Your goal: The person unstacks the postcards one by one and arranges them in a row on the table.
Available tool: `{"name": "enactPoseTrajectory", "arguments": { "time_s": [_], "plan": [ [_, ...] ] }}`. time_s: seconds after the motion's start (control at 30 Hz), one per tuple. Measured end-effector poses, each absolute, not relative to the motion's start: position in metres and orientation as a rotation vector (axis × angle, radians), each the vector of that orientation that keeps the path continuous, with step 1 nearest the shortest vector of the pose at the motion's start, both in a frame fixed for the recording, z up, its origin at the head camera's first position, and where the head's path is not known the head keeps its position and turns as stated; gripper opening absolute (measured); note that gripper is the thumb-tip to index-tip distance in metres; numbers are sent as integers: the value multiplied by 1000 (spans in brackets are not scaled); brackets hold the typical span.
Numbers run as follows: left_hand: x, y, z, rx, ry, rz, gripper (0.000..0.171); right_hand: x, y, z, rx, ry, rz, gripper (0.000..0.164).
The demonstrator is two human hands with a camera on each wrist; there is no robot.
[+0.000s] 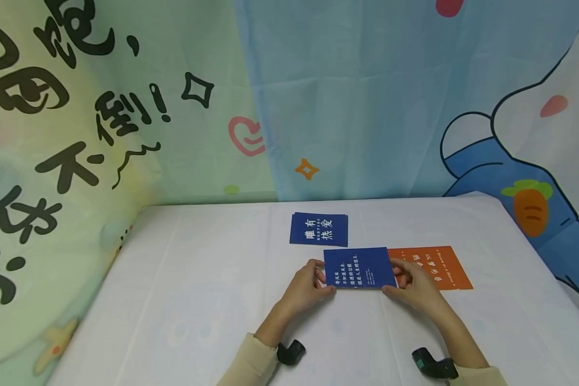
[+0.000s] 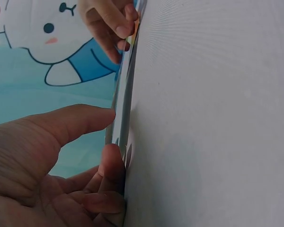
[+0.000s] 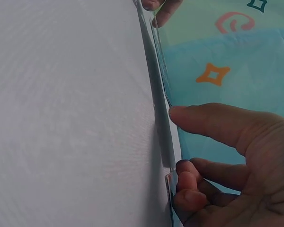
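"Cream sleeves (image 1: 250, 360) come in from the bottom of the view, with a black wrist camera (image 1: 291, 353) beside each. What are the fingers doing?"

"Grasping, on both sides. The left hand (image 1: 307, 288) pinches the left end of a blue card (image 1: 359, 268) by its closer corner, and the right hand (image 1: 418, 287) pinches the right end in much the same way."

"Where is that card?"

"Around the middle of the tabletop (image 1: 188, 300), some way in from the far edge, printed side up. Whether any of it rests on the white cover, I can't tell."

"So that piece is unfinished?"

"I'd judge so: neither hand has let go, and the card isn't laid down on its own yet."

"And beyond it?"

"An orange card (image 1: 441, 268) lies flat towards the far right corner, its left end hidden by the held card and the right hand. Whether it needs more handling, the pictures don't show."

"Anything that looks done?"

"Farther off, another blue card (image 1: 318, 229) lies flat just in from the far edge, untouched, so it seems settled. A second edge peeks out at one corner; it may be a small stack. Past that edge hangs a printed cloth (image 1: 357, 107). Overall, I'd call the card handling partway along."
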State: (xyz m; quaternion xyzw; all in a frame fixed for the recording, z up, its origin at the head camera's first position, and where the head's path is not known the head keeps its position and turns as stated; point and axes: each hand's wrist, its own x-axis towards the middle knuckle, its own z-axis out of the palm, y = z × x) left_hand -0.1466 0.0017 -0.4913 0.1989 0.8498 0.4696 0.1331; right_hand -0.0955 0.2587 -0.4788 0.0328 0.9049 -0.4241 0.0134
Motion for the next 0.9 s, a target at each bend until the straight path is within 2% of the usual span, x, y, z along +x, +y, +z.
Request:
{"name": "enactPoseTrajectory", "arguments": {
  "time_s": [0.9],
  "plan": [
    [-150, -1, -496, 601, 2536, 1274, 50, -96, 260, -486, 117, 2835, -1227, 68]
  ]
}}
